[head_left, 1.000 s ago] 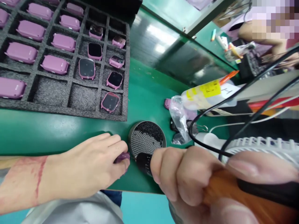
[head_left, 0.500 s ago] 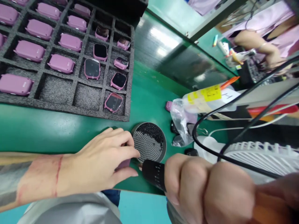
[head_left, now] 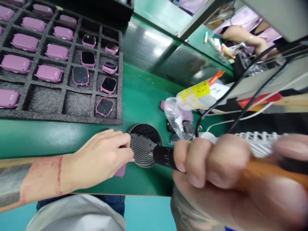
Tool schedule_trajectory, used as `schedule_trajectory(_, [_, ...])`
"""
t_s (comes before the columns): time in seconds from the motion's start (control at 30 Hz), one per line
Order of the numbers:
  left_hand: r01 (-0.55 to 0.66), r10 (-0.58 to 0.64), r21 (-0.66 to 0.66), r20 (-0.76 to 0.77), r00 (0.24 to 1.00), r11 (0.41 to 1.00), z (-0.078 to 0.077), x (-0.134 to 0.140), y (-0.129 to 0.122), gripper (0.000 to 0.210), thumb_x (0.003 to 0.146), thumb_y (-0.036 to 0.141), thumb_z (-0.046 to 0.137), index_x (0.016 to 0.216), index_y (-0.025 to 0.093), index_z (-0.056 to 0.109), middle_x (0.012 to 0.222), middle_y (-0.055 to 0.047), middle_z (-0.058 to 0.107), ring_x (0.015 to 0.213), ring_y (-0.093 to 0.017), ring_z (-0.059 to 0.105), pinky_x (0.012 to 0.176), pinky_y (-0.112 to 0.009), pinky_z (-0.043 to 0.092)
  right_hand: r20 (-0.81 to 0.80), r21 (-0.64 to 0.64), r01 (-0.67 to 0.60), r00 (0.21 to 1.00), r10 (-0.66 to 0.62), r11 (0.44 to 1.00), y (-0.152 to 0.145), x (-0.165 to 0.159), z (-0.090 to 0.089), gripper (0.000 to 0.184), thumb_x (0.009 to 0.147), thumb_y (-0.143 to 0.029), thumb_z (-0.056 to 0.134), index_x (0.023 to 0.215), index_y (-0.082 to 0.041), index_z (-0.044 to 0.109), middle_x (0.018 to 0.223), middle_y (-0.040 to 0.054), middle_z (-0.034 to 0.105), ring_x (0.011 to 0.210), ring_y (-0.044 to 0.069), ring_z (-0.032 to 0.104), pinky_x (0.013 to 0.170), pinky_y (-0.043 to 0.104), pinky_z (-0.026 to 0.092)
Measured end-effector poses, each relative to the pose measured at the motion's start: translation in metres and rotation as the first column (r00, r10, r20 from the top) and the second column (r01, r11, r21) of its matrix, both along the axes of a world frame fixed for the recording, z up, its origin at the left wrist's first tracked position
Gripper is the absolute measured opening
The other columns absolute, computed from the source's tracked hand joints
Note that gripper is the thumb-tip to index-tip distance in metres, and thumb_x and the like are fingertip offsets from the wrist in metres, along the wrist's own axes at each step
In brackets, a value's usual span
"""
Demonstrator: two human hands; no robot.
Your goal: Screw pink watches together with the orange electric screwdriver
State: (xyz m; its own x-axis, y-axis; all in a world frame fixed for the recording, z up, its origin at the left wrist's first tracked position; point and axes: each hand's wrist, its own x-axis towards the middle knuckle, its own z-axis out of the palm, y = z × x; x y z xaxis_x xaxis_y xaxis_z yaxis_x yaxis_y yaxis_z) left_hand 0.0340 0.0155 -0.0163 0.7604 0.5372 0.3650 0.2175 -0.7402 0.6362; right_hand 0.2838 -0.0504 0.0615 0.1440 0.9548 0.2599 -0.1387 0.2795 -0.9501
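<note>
My left hand (head_left: 101, 158) rests on the green bench and holds a small purple watch case (head_left: 120, 170), mostly hidden under the fingers. My right hand (head_left: 216, 170) grips an electric screwdriver (head_left: 165, 157) with an orange body and black nose. Its tip sits over the round metal tin of tiny screws (head_left: 144, 145), just right of my left fingertips.
A black foam tray (head_left: 60, 102) with several purple watch cases fills the upper left. A plastic bag and a yellow-labelled bottle (head_left: 197, 93) lie behind the tin. Black cables (head_left: 243, 80) and a white fan grille (head_left: 257, 142) are at right. Another person's arm (head_left: 240, 33) works far right.
The screwdriver tip has moved up from the watch case at my left fingers into the screw tin. My left hand stayed on the case. The view shifted slightly.
</note>
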Motion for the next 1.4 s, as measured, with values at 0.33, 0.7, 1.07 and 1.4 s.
schedule_trajectory(0.33, [0.022,-0.015,0.196,-0.038,0.999,0.980,0.007,-0.025,0.001,0.037,0.132,0.010,0.052,0.127,0.015,0.088,0.115,-0.010,0.088,0.091,-0.025,0.075,0.078,-0.043,0.059,-0.112,0.068,-0.041,0.992,0.049,0.997,0.019,-0.021,-0.025,0.017,0.117,-0.032,0.096,0.130,-0.040,0.087,0.078,-0.0123,0.071,0.051,0.010,0.058,0.060,0.034,0.062])
schedule_trajectory(0.7, [0.166,-0.158,0.128,-0.074,0.985,0.978,0.005,-0.030,-0.010,0.027,0.136,0.027,0.067,0.130,0.015,0.091,0.133,-0.012,0.092,0.113,-0.031,0.083,0.088,-0.049,0.064,-0.031,0.065,-0.088,0.995,0.091,0.994,0.018,-0.023,-0.029,0.019,0.120,-0.032,0.088,0.137,-0.039,0.082,0.080,-0.0119,0.065,0.052,0.010,0.055,0.063,0.034,0.063])
schedule_trajectory(1.07, [0.146,-0.141,0.082,-0.064,0.988,0.986,0.005,-0.026,-0.020,0.006,0.126,0.018,0.085,0.122,0.016,0.089,0.122,-0.009,0.087,0.098,-0.027,0.068,0.081,-0.045,0.055,0.029,0.125,0.020,0.999,-0.024,0.992,-0.004,-0.019,-0.016,0.024,0.124,-0.034,0.082,0.148,-0.035,0.080,0.074,-0.0112,0.054,0.049,0.013,0.055,0.053,0.036,0.061])
schedule_trajectory(1.4, [0.096,-0.095,0.009,-0.043,0.994,0.995,0.006,-0.026,-0.020,0.016,0.124,0.034,0.094,0.121,0.019,0.089,0.127,-0.007,0.085,0.110,-0.028,0.073,0.090,-0.045,0.060,0.070,-0.025,-0.127,0.989,0.128,0.992,0.006,-0.010,-0.014,0.025,0.120,-0.037,0.089,0.143,-0.041,0.081,0.078,-0.0081,0.065,0.059,0.017,0.064,0.064,0.041,0.065])
